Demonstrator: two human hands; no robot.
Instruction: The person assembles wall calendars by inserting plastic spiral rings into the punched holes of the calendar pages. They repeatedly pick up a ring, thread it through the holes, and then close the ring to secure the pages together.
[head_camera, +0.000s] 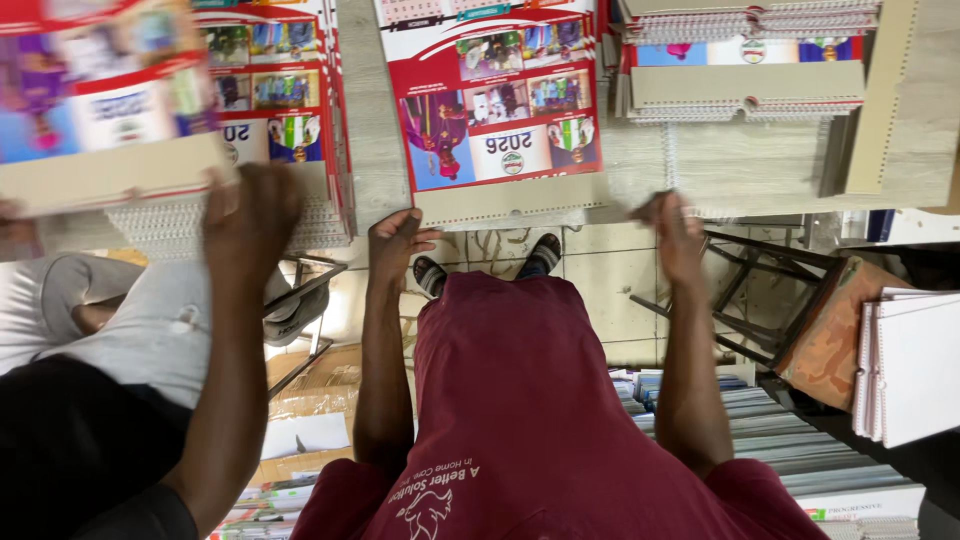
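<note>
Two hands at the near edge of a red wall calendar on a wooden table

The left hand (397, 240) and right hand (676, 232) flank the calendar (497, 100); its blank strip overhangs the table (740, 165). A co-worker's hand (250, 215) holds another calendar (100, 110) at left; bound stacks (745, 60) lie beyond.

A red-and-white printed calendar sheet (497, 95) lies on the pale wood surface (370, 120) at the middle, carrying small coloured photo panels and a plain tan strip along its near edge. To its left a stack of like red calendars (275, 110) sits, and another such sheet (100, 100), blurred, is lifted at the far left. At upper right, wire-bound stacks (745, 60) show coloured strips between tan cards. A brown cardboard box (310, 385) stands on the floor below the surface edge.
</note>
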